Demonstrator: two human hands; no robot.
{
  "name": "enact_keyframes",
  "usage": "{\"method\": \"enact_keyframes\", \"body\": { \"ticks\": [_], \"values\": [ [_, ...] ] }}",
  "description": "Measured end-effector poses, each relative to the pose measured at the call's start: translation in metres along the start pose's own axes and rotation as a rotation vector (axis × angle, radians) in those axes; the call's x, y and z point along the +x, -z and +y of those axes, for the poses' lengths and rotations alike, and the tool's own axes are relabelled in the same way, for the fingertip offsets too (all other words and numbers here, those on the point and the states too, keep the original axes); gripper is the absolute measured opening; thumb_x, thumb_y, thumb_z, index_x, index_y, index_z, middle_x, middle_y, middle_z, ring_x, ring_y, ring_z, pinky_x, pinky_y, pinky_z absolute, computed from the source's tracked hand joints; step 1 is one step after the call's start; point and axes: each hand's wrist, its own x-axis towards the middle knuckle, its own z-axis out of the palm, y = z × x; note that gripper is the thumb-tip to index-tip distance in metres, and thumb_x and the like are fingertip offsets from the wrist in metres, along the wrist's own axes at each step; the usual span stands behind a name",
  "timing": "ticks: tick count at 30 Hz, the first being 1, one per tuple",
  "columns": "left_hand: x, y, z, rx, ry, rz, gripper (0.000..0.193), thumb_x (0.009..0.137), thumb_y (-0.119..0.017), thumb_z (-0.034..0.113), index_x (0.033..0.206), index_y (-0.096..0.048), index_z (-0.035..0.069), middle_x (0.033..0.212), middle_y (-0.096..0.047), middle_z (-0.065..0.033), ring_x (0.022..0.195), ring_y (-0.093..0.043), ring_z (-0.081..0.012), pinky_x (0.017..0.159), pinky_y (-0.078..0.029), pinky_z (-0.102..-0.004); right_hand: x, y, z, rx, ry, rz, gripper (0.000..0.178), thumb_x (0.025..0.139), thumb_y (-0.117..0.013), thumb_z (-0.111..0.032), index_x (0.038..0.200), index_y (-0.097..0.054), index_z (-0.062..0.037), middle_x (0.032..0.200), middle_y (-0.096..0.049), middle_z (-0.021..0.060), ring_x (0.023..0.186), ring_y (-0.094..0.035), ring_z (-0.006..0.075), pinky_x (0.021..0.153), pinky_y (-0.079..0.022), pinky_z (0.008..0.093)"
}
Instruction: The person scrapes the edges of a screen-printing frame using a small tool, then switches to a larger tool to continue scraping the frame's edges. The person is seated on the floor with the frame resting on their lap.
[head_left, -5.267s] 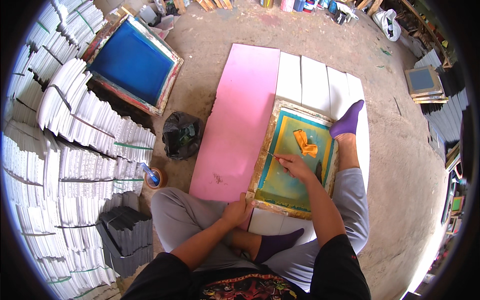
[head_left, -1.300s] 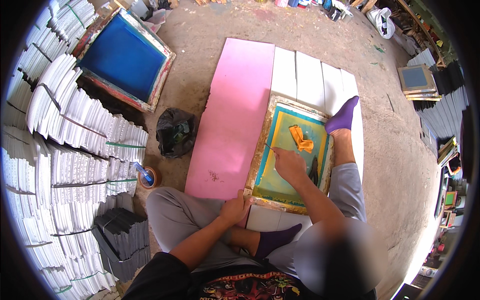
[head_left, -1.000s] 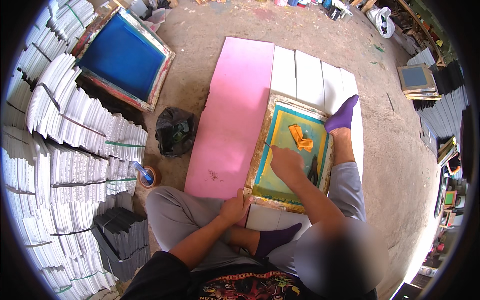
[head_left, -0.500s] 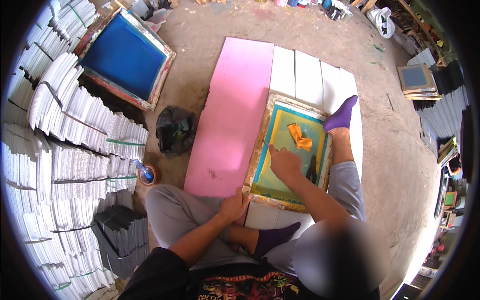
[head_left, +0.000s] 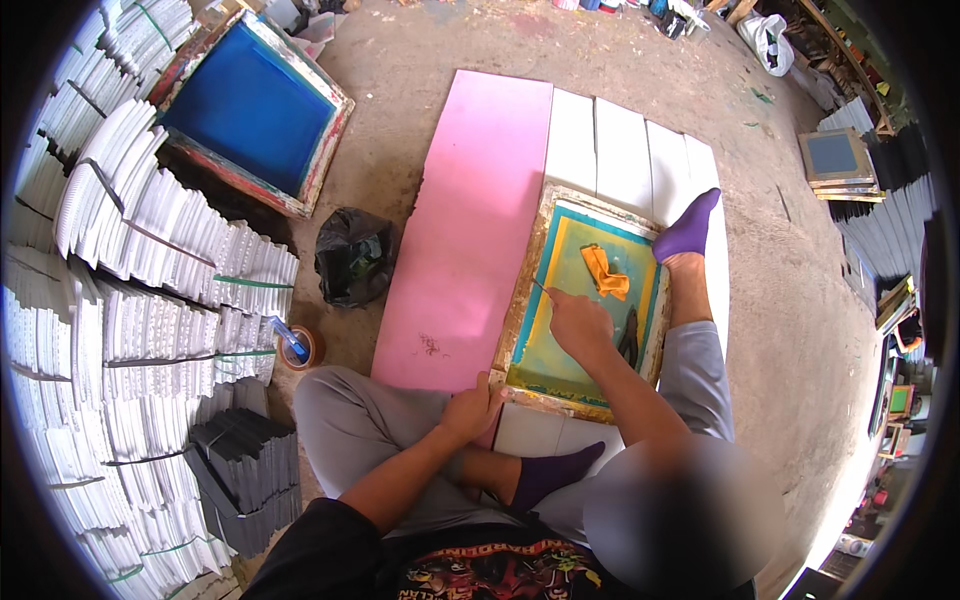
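Gripping thin tool (head_left: pixel 540 287), right hand (head_left: pixel 581 325) hides more handle than earlier; left hand (head_left: pixel 470 410) still clasps frame (head_left: pixel 515 325).

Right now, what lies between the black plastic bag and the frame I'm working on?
In the head view, a stretch of the pink board lies between the black plastic bag and the frame.

Soft, bright light fills the space, glaring white along the lower right edge of the grey-brown concrete floor (head_left: pixel 790 340). The wood-framed teal-and-yellow mesh screen (head_left: pixel 555 360) is evenly lit, fairly sharp. A round grey-black blur (head_left: pixel 690 520) hides part of the right arm (head_left: pixel 640 410); fisheye distortion bows the stacked white sheets (head_left: pixel 155 335) near a dark rim.
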Motion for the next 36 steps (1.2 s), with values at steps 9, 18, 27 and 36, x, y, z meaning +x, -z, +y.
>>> {"method": "enact_keyframes", "body": {
  "ticks": [9,18,27,36],
  "values": [
    [-0.002,-0.006,-0.007,0.052,-0.004,0.027,0.053,0.108,-0.038,0.050,0.118,-0.042,-0.001,0.074,-0.067,-0.0301,0.071,-0.068,-0.0504,0.062,-0.053,-0.0604,0.007,-0.010,-0.024,-0.200,0.089,0.026,0.036,0.097,-0.051,-0.013,0.128,-0.065,0.0009,0.086,-0.071,0.0221,0.085,-0.074,0.0379,0.068,-0.059,0.0506],
    [0.000,-0.006,0.000,0.031,-0.001,0.020,0.058,0.108,-0.036,0.053,0.122,-0.042,-0.003,0.077,-0.068,-0.0313,0.075,-0.068,-0.0520,0.066,-0.053,-0.0616,0.024,-0.049,0.052,0.329,0.135,0.115,0.035,0.103,-0.050,-0.023,0.133,-0.067,-0.0180,0.108,-0.074,0.0143,0.099,-0.070,0.0387,0.084,-0.055,0.0474],
    [-0.002,-0.006,-0.009,0.052,0.041,0.016,0.056,0.107,-0.038,0.053,0.120,-0.042,-0.002,0.079,-0.068,-0.0317,0.075,-0.067,-0.0527,0.068,-0.051,-0.0628,0.025,-0.068,0.061,0.217,0.185,0.167,0.032,0.101,-0.062,-0.022,0.132,-0.069,-0.0192,0.109,-0.076,0.0149,0.091,-0.072,0.0361,0.080,-0.056,0.0384],
    [0.000,-0.004,-0.002,0.054,0.014,0.046,0.052,0.107,-0.041,0.050,0.117,-0.043,-0.001,0.077,-0.067,-0.0319,0.074,-0.067,-0.0524,0.066,-0.051,-0.0632,0.056,-0.107,0.103,0.793,0.307,0.149,0.030,0.101,-0.060,-0.028,0.127,-0.072,-0.0219,0.109,-0.076,0.0126,0.091,-0.073,0.0355,0.080,-0.058,0.0423]
  ]
}}
